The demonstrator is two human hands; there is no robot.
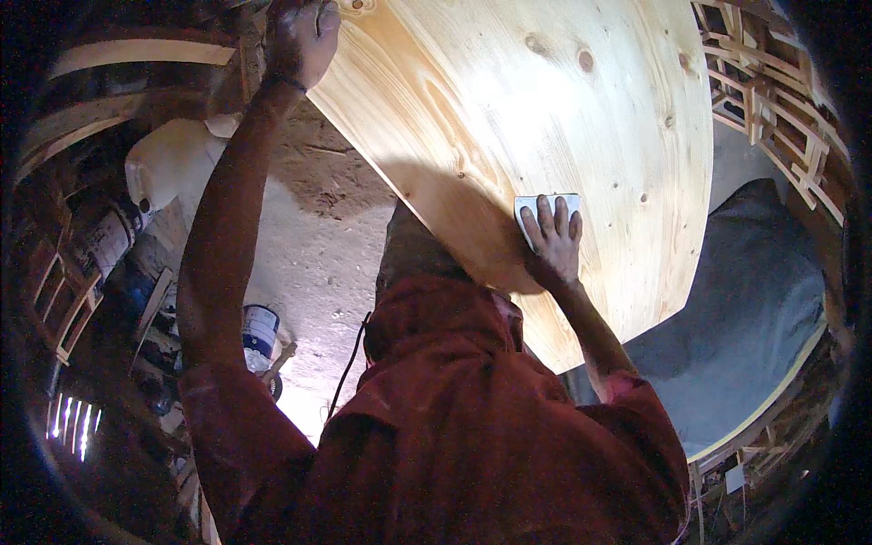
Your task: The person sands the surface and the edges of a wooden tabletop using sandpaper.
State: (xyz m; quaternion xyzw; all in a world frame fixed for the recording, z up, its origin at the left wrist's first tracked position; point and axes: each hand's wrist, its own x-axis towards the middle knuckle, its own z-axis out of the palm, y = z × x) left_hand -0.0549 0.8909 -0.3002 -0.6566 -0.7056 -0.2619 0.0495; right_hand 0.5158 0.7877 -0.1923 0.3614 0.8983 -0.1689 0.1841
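Observation:
A large pale wooden panel (pixel 618 145) with knots and visible grain slants across the upper middle, lit brightly. At its upper left corner, my left hand (pixel 304 41) is closed round the edge with the fingers curled. My right hand (pixel 556 241) presses a light grey piece of sandpaper (pixel 548 203) against the panel's face. Its fingers lie spread over the sheet, and the palm side is hidden. A shadow falls on the wood to the left of this hand.
Dusty ground (pixel 318 245) shows below the panel's left edge. A blue-and-white bucket (pixel 261 331) stands at lower left, and a pale plastic container (pixel 168 168) lies above it. Dark sheeting (pixel 745 309) spreads at the right. Wooden frames (pixel 772 100) stand at upper right.

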